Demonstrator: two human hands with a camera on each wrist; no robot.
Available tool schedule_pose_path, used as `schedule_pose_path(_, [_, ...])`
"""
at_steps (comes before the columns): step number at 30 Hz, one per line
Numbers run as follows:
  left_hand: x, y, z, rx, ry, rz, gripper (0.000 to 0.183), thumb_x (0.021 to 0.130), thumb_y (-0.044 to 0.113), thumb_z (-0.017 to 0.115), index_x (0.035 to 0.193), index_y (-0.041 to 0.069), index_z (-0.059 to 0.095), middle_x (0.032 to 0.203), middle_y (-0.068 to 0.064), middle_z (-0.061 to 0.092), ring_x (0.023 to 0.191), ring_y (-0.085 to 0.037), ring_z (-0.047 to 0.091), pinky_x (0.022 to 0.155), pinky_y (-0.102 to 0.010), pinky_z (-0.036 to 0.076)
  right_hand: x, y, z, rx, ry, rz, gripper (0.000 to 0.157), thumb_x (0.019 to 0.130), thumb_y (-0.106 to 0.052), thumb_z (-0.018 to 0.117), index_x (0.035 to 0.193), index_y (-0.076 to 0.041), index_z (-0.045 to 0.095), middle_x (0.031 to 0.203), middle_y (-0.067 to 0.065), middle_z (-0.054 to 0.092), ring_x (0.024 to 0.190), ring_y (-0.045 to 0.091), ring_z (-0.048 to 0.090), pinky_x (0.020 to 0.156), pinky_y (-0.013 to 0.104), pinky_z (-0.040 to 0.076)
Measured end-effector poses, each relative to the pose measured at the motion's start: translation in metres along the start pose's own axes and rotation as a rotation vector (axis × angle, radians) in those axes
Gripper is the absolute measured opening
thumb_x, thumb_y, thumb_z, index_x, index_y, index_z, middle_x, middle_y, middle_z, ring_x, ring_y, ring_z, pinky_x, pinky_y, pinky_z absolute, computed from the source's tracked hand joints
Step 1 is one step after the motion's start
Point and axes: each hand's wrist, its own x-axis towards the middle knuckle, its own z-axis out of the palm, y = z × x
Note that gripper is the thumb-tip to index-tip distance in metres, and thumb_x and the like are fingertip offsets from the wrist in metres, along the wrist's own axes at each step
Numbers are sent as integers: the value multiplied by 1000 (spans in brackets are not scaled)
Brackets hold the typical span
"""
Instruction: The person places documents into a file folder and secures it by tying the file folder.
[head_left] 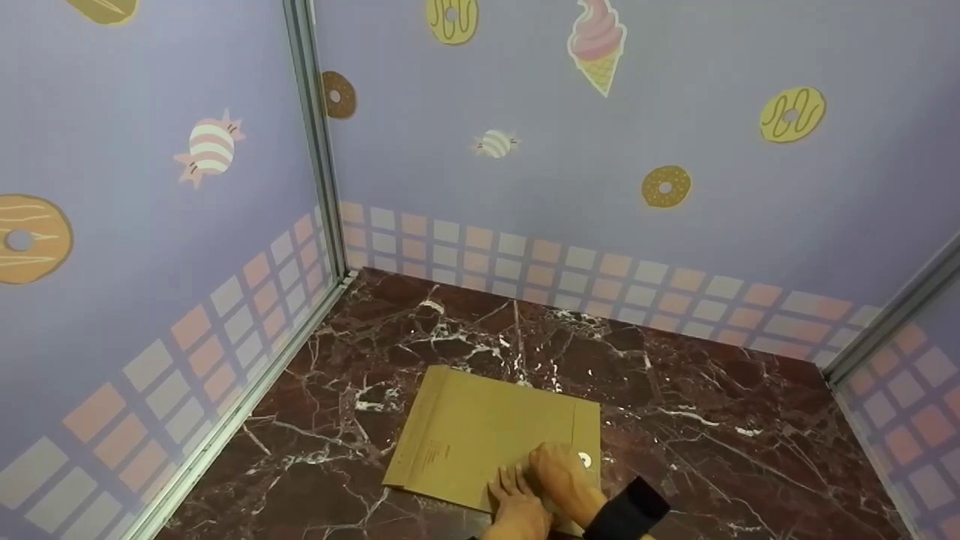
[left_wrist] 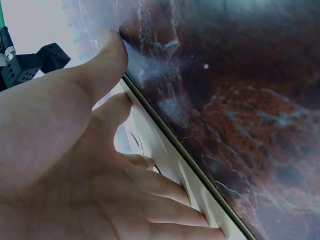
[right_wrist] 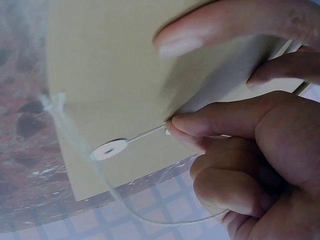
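A brown kraft document envelope (head_left: pixel 480 435) lies on the dark marbled surface, with printed text near its left side. Spread over its near edge is my left hand (head_left: pixel 517 506), fingers resting on the paper. In the left wrist view that hand (left_wrist: pixel 100 175) is extended, its fingertips along the envelope's edge (left_wrist: pixel 170 160). My right hand (right_wrist: pixel 250 165) pinches a thin white string (right_wrist: pixel 147 132) between thumb and forefinger. The string runs taut to a round white button (right_wrist: pixel 109 149) on the envelope. A looser length of string curves below into the curled fingers.
Dark red marbled surface (head_left: pixel 720 435) extends around the envelope. Lilac walls (head_left: pixel 525 180) with sweets and doughnut pictures stand behind and at both sides. A metal corner strip (head_left: pixel 315 135) rises at the left. A black band (head_left: pixel 628 510) covers the right wrist.
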Motion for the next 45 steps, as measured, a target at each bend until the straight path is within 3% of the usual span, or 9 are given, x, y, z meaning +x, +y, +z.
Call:
schedule_pose_path(5, [0,1,2,-49,33,-41,63,97,49,47,144,6,49,152,-17,43,140,-43,40,107,-59,41,0,-2,-2,59,39,3,23,75,-14,72,57,-13,58,56,0,59,50,17,60,44,27,50])
schedule_pose_path(9, [0,1,3,-72,42,-51,61,98,47,48,144,6,50,151,-16,44,140,-43,39,107,-59,40,0,-1,-3,72,13,-4,20,77,-16,73,64,-11,59,61,2,59,54,19,62,48,28,52])
schedule_pose_path(16, [-1,-1,2,-23,26,-7,60,99,46,47,144,8,49,151,-19,42,140,-45,38,106,-60,41,-1,6,0,212,62,-22,18,71,-11,75,69,-6,58,63,4,57,57,20,60,51,30,52])
schedule_pose_path(21, [1,-1,1,17,-16,29,55,98,49,49,143,16,53,152,-20,41,140,-48,37,105,-62,41,3,18,10,230,132,-176,19,64,-6,77,69,-9,59,66,0,56,58,16,56,52,27,49])
schedule_pose_path(24, [3,-1,1,28,-66,47,53,97,50,52,141,21,55,153,-20,39,141,-49,35,105,-63,41,6,25,15,190,137,-277,21,62,-7,79,68,-10,59,66,-2,55,55,13,53,49,26,45])
schedule_pose_path(27, [3,-1,1,28,-88,53,51,96,49,53,140,23,57,154,-19,39,141,-49,35,105,-64,41,9,31,18,169,110,-325,23,60,-7,80,66,-10,58,64,-2,53,53,13,51,47,26,43])
schedule_pose_path(31, [4,0,2,20,-84,54,50,95,47,56,137,21,60,154,-20,38,141,-49,36,105,-63,41,13,38,22,216,92,-309,26,57,-3,79,68,-9,56,60,-1,52,51,14,50,46,27,41])
schedule_pose_path(35, [4,0,1,23,-77,48,50,94,47,58,136,19,61,154,-20,38,141,-48,35,105,-62,41,15,44,24,289,110,-281,26,62,1,76,72,-8,54,59,2,53,50,16,52,44,29,40])
schedule_pose_path(45, [6,-1,-1,-114,-100,19,66,98,60,35,146,16,49,157,-23,32,145,-51,25,110,-66,33,19,51,23,386,93,-220,19,74,-3,74,73,-5,55,58,6,54,48,19,53,41,29,41])
